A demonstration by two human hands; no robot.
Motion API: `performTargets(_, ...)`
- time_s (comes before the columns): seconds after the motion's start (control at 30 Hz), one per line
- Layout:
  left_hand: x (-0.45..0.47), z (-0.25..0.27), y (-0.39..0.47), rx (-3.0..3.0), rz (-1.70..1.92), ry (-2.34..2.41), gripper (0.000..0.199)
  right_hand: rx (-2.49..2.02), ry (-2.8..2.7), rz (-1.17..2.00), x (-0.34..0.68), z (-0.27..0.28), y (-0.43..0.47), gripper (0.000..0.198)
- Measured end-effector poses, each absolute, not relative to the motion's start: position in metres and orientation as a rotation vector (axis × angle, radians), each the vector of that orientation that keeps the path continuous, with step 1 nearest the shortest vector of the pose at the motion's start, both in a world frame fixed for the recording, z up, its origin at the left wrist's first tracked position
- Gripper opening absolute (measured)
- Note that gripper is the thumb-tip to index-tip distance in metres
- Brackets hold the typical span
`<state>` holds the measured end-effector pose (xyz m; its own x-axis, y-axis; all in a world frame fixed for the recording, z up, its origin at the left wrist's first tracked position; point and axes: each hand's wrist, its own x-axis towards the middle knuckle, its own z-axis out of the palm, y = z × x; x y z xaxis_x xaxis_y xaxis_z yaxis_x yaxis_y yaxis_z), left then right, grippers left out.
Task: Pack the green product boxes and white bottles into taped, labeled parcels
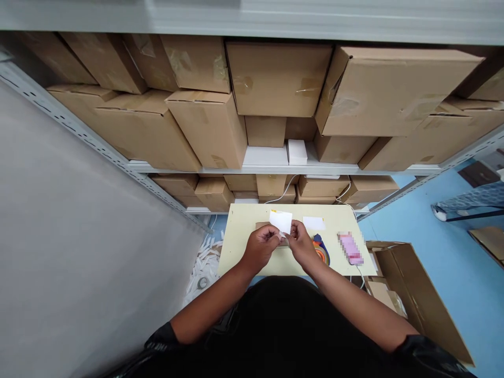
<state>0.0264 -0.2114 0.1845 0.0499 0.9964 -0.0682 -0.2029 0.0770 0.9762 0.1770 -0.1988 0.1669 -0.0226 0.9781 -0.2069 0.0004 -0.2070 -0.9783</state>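
Note:
A white card-like sheet with a small yellow mark on its upper left edge stands up between my hands, over the middle of the cream table. My left hand is closed on its lower left part in a pinch. From the other side, my right hand pinches its lower right edge. Whether the sheet is one layer or several I cannot tell. Part of a brown cardboard piece shows behind my hands, mostly hidden. Close to my right wrist lies a blue and orange tape dispenser.
Another white sheet and a pink blurred item with a cable lie on the table's right. Shelves packed with cardboard boxes rise in front. An open carton stands at the right; white scraps cover the floor at left.

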Motion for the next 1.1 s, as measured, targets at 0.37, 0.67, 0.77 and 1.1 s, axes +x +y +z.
performTargets(0.37,0.008,0.153,-0.223,0.993,1.181,1.101,0.015,-1.391,-1.519,0.891,0.187,0.162,-0.208,0.042)
performTargets(0.67,-0.013,0.152,-0.233,1.078,1.167,1.18,0.012,-1.35,-1.483,1.219,0.145,0.169,-0.22,0.018)
performTargets(0.77,-0.022,0.135,-0.241,1.014,1.157,1.22,0.011,-1.403,-1.346,1.286,0.138,0.156,-0.216,0.016)
performTargets(1.1,-0.137,0.029,-0.319,0.749,0.966,1.528,0.012,-1.514,-1.039,1.411,0.128,0.123,-0.206,0.023)
